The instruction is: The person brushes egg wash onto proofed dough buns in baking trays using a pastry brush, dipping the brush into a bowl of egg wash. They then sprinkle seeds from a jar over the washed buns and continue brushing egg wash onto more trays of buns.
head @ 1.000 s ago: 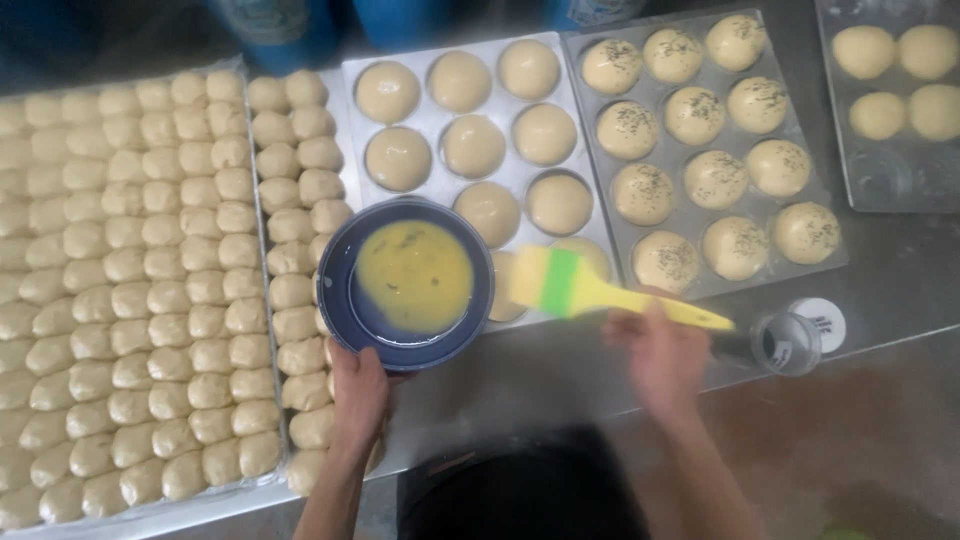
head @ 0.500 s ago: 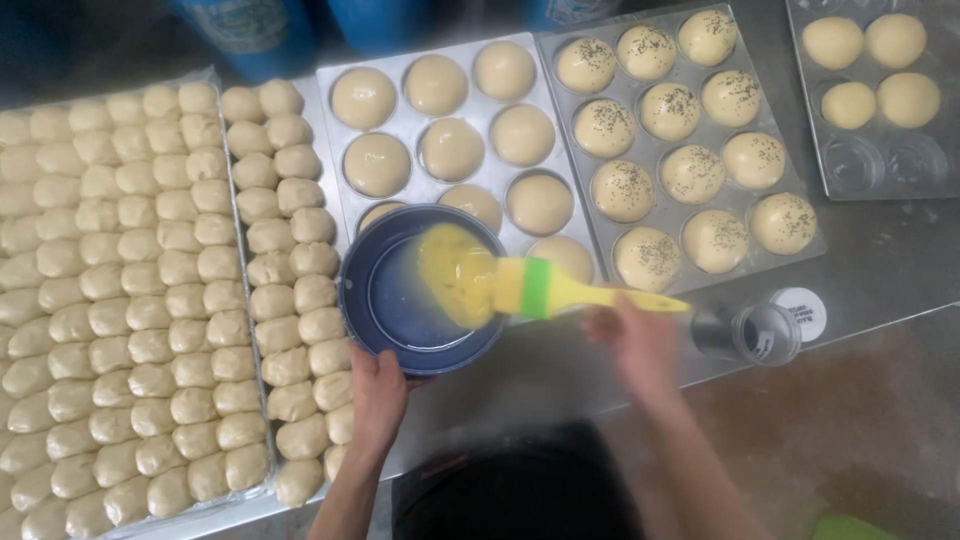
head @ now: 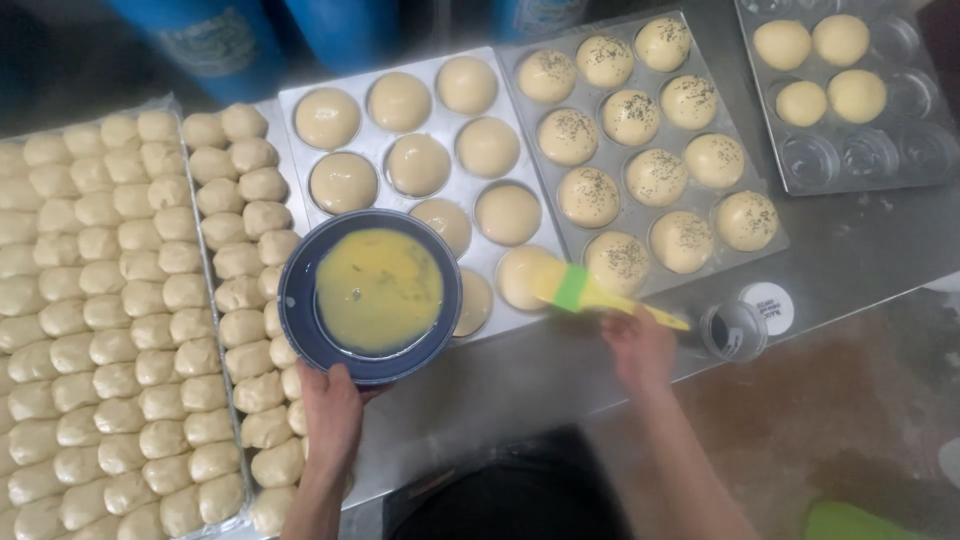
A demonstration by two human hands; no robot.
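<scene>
My left hand (head: 332, 410) holds a dark blue bowl (head: 300, 300) of yellow beaten egg over the near edge of a white bun tray (head: 300, 97). My right hand (head: 640, 345) grips a yellow-and-green pastry brush (head: 585, 292). Its bristles touch a plain dough round (head: 525, 275) in the near right cup of that tray. The tray's other rounds look glossy.
A grey tray (head: 765, 250) of seed-topped rounds lies to the right, and another grey tray (head: 880, 165) with a few rounds sits at far right. Many small dough pieces (head: 110, 300) fill the left. An open jar (head: 735, 330) lies beside its white lid (head: 772, 305). Blue barrels (head: 200, 40) stand behind.
The brush has left the egg bowl and swung right onto the near dough round. The bowl stays held in my left hand.
</scene>
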